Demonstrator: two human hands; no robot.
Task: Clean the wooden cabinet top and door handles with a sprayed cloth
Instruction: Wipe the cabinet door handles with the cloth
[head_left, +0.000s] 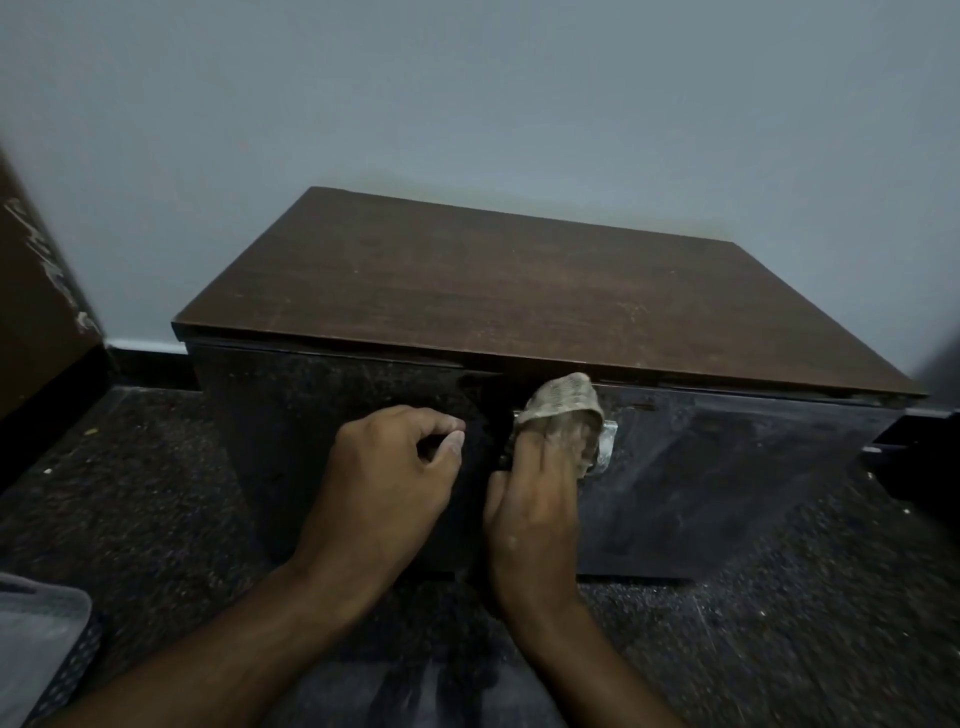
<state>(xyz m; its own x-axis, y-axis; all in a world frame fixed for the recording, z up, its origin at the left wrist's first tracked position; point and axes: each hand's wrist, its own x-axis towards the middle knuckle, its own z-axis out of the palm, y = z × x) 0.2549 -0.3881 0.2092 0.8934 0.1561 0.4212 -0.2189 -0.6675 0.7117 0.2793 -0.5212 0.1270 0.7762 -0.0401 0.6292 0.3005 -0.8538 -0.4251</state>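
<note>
A pale wall backs a low cabinet on dark speckled floor, with a grey basket at the near left. The right hand has a beige cloth draped over its fingers, pressing it on the silvery door handle. The left hand, fingers curled, seems to hold the dark left door's edge; I cannot tell for certain.

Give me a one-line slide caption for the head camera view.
Right hand rubs a cloth over a metal door handle on the dark cabinet while the left hand braces the left door.
</note>
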